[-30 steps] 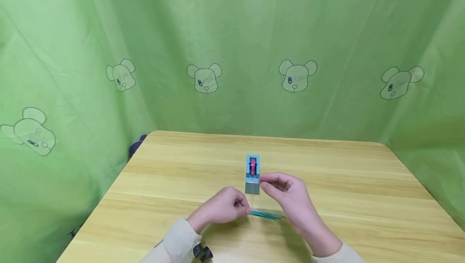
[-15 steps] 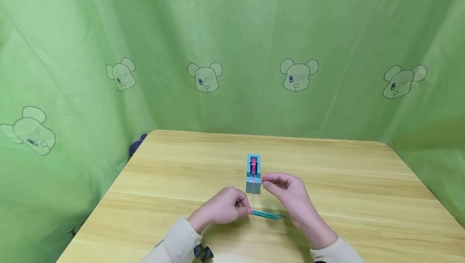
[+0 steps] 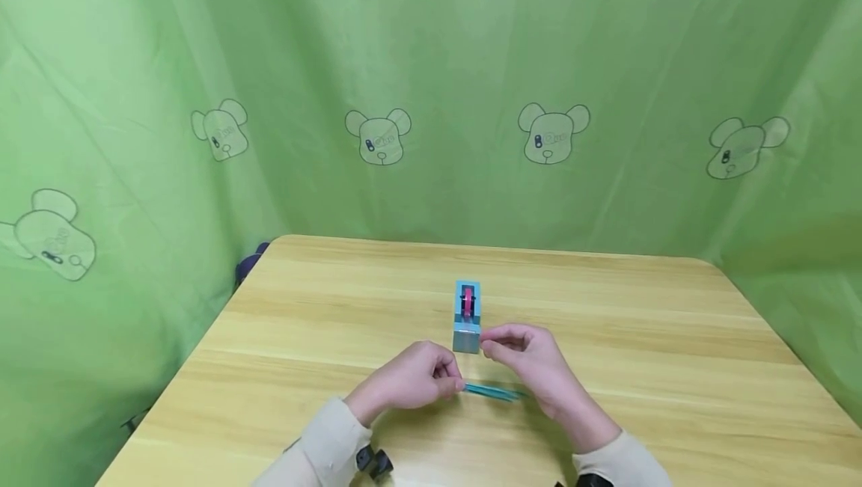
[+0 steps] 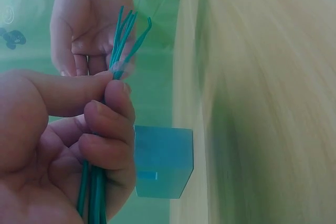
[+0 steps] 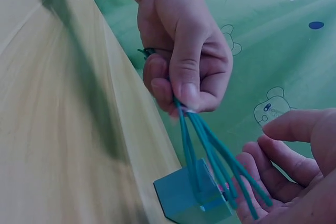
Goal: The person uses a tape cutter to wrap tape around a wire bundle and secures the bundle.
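My left hand (image 3: 420, 378) pinches a bundle of thin teal strands (image 3: 491, 392) between thumb and fingers, a little above the table. In the left wrist view the strand tips (image 4: 124, 38) fan out past the thumb, and a clear film-like bit (image 4: 121, 68) sits around them at the pinch. My right hand (image 3: 539, 367) hovers beside the front of a blue tape dispenser (image 3: 468, 341), thumb and index tips close together. Nothing shows between those fingers; the right wrist view has them loosely bent (image 5: 299, 166). A pink roll (image 3: 468, 301) sits inside the dispenser.
A light wooden table (image 3: 337, 285) carries the dispenser near its middle. Green curtains (image 3: 458, 60) with bear-head prints hang behind and at both sides. A dark purple object (image 3: 249, 262) shows past the table's left edge.
Both hands have stayed nearly still. The right hand has a slightly lower wrist and remains beside the dispenser; the view has tilted a little.
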`<control>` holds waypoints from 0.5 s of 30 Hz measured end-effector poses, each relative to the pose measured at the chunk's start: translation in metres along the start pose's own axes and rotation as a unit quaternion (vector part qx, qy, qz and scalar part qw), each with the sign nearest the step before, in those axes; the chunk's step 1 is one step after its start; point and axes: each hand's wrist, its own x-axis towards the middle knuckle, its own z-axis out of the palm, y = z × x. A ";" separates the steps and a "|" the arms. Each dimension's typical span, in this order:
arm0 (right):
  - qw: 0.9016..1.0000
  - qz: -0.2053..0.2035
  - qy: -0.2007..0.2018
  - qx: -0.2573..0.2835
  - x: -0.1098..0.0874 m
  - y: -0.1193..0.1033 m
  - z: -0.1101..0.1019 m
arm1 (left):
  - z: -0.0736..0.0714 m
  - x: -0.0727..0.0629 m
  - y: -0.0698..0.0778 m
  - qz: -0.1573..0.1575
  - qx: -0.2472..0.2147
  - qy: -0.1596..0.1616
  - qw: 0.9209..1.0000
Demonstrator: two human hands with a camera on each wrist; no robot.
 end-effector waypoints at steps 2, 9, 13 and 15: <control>1.000 0.001 -0.011 -0.002 0.001 0.002 0.000 | 0.000 0.000 0.000 -0.001 -0.002 0.001 1.000; 0.997 0.002 -0.079 -0.008 0.002 0.007 -0.005 | 0.000 0.000 0.002 0.006 0.002 0.005 1.000; 0.994 0.000 -0.110 -0.019 0.004 0.009 -0.007 | -0.001 0.000 0.004 0.008 0.000 0.006 1.000; 0.992 0.000 -0.122 -0.019 0.004 0.010 -0.008 | -0.001 -0.001 0.005 0.007 -0.003 0.006 1.000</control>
